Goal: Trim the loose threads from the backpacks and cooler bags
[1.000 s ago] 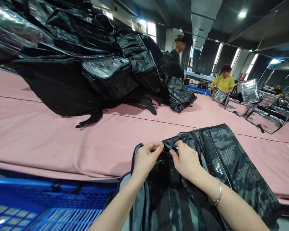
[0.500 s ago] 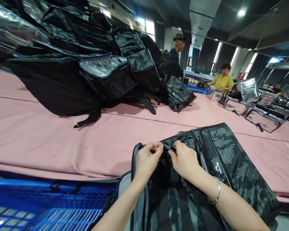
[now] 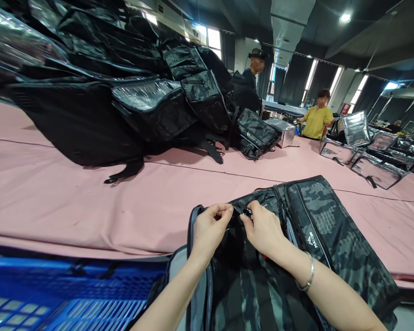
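Note:
A black and grey camouflage backpack [image 3: 331,220] with a MATEIN logo lies opened out at the table's near edge, its grey lining showing on the left. Above its dark inner part, my left hand [image 3: 210,230] pinches thumb and forefinger together; whatever is between them is too fine to make out. Close beside it on the right, my right hand [image 3: 264,227] is closed around small thread snips [image 3: 247,212], mostly hidden by the fingers. The two sets of fingertips are a short gap apart. A bracelet [image 3: 310,273] circles my right wrist.
Dark bags with silver lining [image 3: 148,94] are heaped across the pink table [image 3: 152,197]. A blue plastic basket [image 3: 100,303] stands below its front edge. Silver insulated boxes [image 3: 379,170] lie far right. Two people [image 3: 316,122] [image 3: 253,71] are beyond the table.
My hands stay almost in place; the snips' silvery blade that showed between them is now less visible. Farther back, the person in yellow has straightened, and a silver box now sits beside the bag heap.

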A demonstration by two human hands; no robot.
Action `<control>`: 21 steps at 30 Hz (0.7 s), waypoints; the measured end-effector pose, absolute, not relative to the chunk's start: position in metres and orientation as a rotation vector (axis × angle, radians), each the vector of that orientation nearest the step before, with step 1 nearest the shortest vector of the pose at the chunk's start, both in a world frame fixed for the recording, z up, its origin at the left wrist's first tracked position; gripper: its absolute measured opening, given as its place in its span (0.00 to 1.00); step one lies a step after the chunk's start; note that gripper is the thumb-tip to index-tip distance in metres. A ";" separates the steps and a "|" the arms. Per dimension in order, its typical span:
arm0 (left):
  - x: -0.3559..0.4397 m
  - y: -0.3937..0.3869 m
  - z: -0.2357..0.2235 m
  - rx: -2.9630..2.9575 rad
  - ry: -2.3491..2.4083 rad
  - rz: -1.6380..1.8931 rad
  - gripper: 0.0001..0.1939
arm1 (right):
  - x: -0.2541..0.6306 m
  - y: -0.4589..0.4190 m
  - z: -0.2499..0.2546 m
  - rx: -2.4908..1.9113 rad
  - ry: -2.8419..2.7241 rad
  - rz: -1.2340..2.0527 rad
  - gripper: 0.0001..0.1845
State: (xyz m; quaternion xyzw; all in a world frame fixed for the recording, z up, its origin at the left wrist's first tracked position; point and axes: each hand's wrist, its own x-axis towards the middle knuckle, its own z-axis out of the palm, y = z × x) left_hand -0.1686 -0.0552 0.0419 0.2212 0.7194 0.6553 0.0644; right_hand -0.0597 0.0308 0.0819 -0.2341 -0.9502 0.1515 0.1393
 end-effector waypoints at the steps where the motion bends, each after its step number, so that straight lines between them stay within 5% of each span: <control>1: -0.169 -0.055 0.041 0.674 2.185 1.971 0.18 | -0.061 0.031 0.081 -0.682 -2.744 0.434 0.09; 6: -0.171 -0.055 0.039 0.659 2.178 1.966 0.17 | -0.066 0.033 0.073 -0.660 -2.653 0.580 0.10; 15: -0.170 -0.055 0.042 0.756 2.133 1.958 0.18 | -0.079 0.044 0.045 -0.387 -2.107 1.422 0.09; 21: -0.175 -0.053 0.031 0.783 2.215 1.846 0.19 | -0.067 0.033 0.070 -0.185 -2.031 1.261 0.10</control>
